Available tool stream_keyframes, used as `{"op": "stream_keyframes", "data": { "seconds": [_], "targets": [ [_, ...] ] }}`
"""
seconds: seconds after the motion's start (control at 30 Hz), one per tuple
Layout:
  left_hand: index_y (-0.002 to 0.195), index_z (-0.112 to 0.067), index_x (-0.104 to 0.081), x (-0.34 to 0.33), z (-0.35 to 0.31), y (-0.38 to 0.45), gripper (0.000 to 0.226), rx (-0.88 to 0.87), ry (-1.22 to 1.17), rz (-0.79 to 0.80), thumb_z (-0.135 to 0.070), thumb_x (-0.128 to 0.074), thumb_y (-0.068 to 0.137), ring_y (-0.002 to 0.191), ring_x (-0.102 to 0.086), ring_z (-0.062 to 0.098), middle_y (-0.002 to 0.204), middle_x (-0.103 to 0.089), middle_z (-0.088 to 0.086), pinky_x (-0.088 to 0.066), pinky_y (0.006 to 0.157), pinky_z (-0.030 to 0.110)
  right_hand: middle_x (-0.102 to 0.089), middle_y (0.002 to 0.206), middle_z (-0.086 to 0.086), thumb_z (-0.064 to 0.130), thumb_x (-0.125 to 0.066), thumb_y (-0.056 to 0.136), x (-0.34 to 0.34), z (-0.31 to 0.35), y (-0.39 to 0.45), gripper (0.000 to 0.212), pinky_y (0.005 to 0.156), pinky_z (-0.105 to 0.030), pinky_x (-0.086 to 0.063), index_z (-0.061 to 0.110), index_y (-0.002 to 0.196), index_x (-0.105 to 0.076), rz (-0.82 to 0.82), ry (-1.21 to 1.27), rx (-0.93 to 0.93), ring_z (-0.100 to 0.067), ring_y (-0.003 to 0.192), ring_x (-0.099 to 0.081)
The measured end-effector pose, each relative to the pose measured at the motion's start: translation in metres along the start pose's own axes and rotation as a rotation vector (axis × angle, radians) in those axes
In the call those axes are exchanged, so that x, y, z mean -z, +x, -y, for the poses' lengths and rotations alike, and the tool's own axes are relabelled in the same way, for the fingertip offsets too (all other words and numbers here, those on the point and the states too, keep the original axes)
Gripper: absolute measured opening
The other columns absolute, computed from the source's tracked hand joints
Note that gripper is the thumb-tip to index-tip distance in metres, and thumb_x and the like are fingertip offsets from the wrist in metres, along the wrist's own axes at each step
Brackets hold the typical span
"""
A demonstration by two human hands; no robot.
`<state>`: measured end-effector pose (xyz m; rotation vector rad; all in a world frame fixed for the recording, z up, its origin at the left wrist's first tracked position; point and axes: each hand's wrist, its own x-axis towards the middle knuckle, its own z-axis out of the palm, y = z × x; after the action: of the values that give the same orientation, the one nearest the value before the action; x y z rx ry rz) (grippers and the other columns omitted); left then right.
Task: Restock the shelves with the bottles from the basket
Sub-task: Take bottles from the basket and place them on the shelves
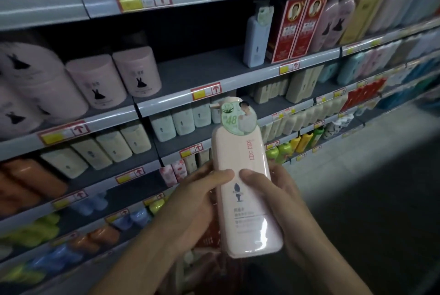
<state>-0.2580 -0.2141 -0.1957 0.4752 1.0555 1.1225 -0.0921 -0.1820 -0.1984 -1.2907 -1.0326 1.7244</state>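
A tall pale pink pump bottle (242, 182) stands nearly upright in the lower centre of the frame, held up in front of the shelves, its top tipped slightly to the left. A round green tag (238, 118) printed with "48" hangs over its pump head. The left hand (190, 201) wraps the bottle's left side, thumb pressed across the front. The right hand (276, 201) closes on the right side, its thumb meeting the other near the middle of the label. Behind the bottle, grey shelves (204, 101) with red and yellow price tags run from left to right. The middle shelf has a bare stretch at centre frame, between pink tubs (119, 75) with a black rabbit mark on the left and a light blue bottle (257, 37) beside two red boxes (297, 28) on the right. Something red (209, 237) shows below the hands, too blurred to identify
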Motion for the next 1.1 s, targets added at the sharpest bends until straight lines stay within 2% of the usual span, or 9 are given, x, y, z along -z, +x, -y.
{"op": "stream_keyframes", "data": {
  "seconds": [0.13,0.27,0.37,0.53,0.63,0.7,0.8,0.97,1.1],
  "targets": [
    [0.139,-0.015,-0.062,0.000,-0.016,-0.006,0.053,-0.061,0.024,-0.031,-0.011,-0.074,0.088,0.121,-0.069,0.040,0.129,-0.073,0.018,-0.049,0.109,0.062,-0.081,0.100,-0.013,0.031,-0.090,0.071,-0.010,0.011,0.008,0.056,0.081,-0.054,-0.065,0.016,0.116,-0.061,0.017,-0.072,0.059,-0.033,0.089,-0.080],
    [0.139,-0.017,-0.063,0.003,-0.027,-0.016,0.054,-0.108,-0.001,-0.097,-0.011,-0.076,0.087,0.118,-0.071,0.038,0.128,-0.074,0.015,-0.051,0.108,0.060,-0.081,0.098,-0.007,0.049,-0.086,0.052,-0.024,0.014,0.017,0.071,0.077,-0.049,-0.062,0.019,0.114,-0.066,0.030,-0.134,0.123,-0.027,0.086,-0.080],
    [0.136,-0.017,-0.066,0.013,-0.031,-0.022,0.048,-0.133,-0.024,-0.152,-0.008,-0.073,0.090,0.118,-0.071,0.038,0.126,-0.075,0.014,-0.052,0.107,0.057,-0.082,0.094,-0.005,0.040,-0.084,0.059,-0.037,0.013,0.022,0.063,0.071,-0.042,-0.060,0.014,0.114,-0.067,0.077,-0.141,0.137,-0.024,0.082,-0.080],
    [0.134,-0.011,-0.066,0.022,-0.031,-0.029,0.044,-0.124,-0.064,-0.180,-0.007,-0.066,0.090,0.116,-0.071,0.040,0.123,-0.075,0.019,-0.054,0.105,0.056,-0.081,0.089,-0.003,0.043,-0.086,0.058,-0.052,0.008,0.019,0.059,0.062,-0.031,-0.060,0.012,0.105,-0.066,0.108,-0.176,0.135,-0.019,0.077,-0.080],
    [0.134,-0.010,-0.066,0.017,-0.029,-0.024,0.041,-0.107,-0.064,-0.166,-0.010,-0.063,0.093,0.116,-0.071,0.041,0.122,-0.075,0.021,-0.055,0.102,0.057,-0.080,0.097,-0.005,0.054,-0.089,0.053,-0.046,0.009,0.021,0.069,0.078,-0.049,-0.066,0.015,0.106,-0.066,0.060,-0.183,0.117,-0.022,0.086,-0.080],
    [0.133,-0.008,-0.066,0.008,-0.027,-0.019,0.038,-0.089,-0.073,-0.143,-0.010,-0.061,0.095,0.116,-0.071,0.042,0.121,-0.075,0.023,-0.055,0.101,0.056,-0.079,0.102,-0.005,0.056,-0.088,0.054,-0.035,0.011,0.019,0.069,0.085,-0.054,-0.064,0.019,0.107,-0.066,0.020,-0.184,0.113,-0.023,0.090,-0.080],
    [0.132,-0.005,-0.066,-0.013,-0.025,-0.011,0.039,-0.062,-0.065,-0.098,-0.012,-0.061,0.094,0.117,-0.070,0.043,0.122,-0.074,0.024,-0.053,0.102,0.056,-0.078,0.105,-0.005,0.053,-0.087,0.063,-0.013,0.020,0.012,0.061,0.086,-0.053,-0.064,0.019,0.108,-0.064,-0.018,-0.207,0.126,-0.021,0.092,-0.079],
    [0.136,-0.007,-0.064,-0.049,-0.016,0.000,0.037,-0.010,-0.017,0.005,-0.015,-0.055,0.100,0.116,-0.072,0.036,0.124,-0.074,0.021,-0.053,0.103,0.052,-0.078,0.104,-0.004,0.054,-0.086,0.067,0.022,0.029,0.001,0.057,0.087,-0.053,-0.064,0.020,0.108,-0.065,-0.111,-0.214,0.132,-0.021,0.092,-0.079],
    [0.135,-0.009,-0.065,-0.068,-0.001,0.005,0.039,0.030,-0.005,0.048,-0.018,-0.055,0.098,0.122,-0.068,0.037,0.125,-0.074,0.020,-0.049,0.109,0.053,-0.077,0.107,-0.008,0.049,-0.087,0.077,0.045,0.029,-0.008,0.051,0.087,-0.054,-0.064,0.018,0.108,-0.063,-0.161,-0.240,0.115,-0.023,0.092,-0.079]
  ]
}}
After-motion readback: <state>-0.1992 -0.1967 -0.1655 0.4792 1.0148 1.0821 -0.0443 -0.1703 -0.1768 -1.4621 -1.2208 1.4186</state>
